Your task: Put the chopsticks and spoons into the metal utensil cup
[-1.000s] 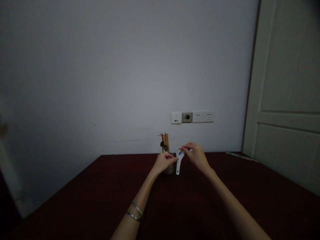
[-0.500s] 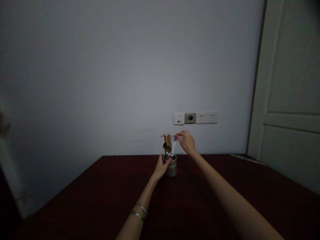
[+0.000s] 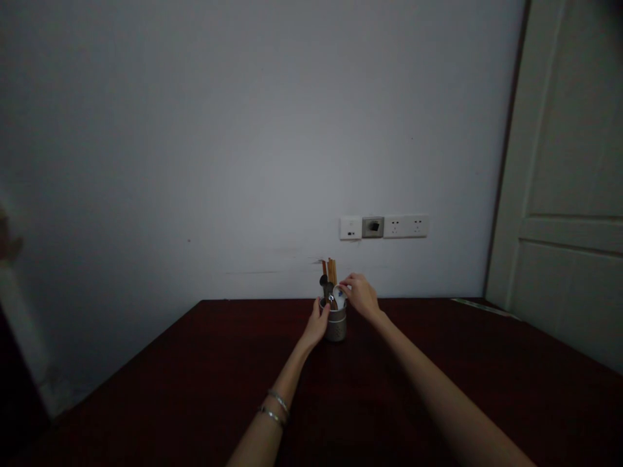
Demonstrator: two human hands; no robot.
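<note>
1. The pale wall (image 3: 243, 130) fills most of the background, rising behind the worktop, with a few dark marks and scuffs low down.
2. The dark red worktop (image 3: 195, 376) spreads across the lower part of the view, its far edge meeting the wall.
3. A light panelled door (image 3: 579, 162) stands at the right side of the view.
4. A row of wall plates (image 3: 405, 226) is mounted above the far edge of the worktop, right of the container: white plates with one grey-framed plate among them.
5. The right hand (image 3: 360, 293) comes in from the right, its fingers pinched on the bowl end of the white spoon.
6. The left hand (image 3: 317, 324) is at the left side of the metal container, its fingers and thumb spread around the upper wall and rim, gripping it.
7. The metal container (image 3: 336, 327) stands upright on the worktop near the far edge, with small dark patterning low on its side.
8. The wooden chopsticks (image 3: 332, 269) stand in the container, tips up, toward its back.
9. The white spoon (image 3: 339, 295), with a blue motif in its bowl, is at the right part of the container's mouth, bowl up; its handle is hidden from view.
10. The metal spoons (image 3: 324, 281) stand in the container in front of the chopsticks, bowls up.
11. Two silvery bracelets (image 3: 279, 400) circle the left forearm near the wrist.
</note>
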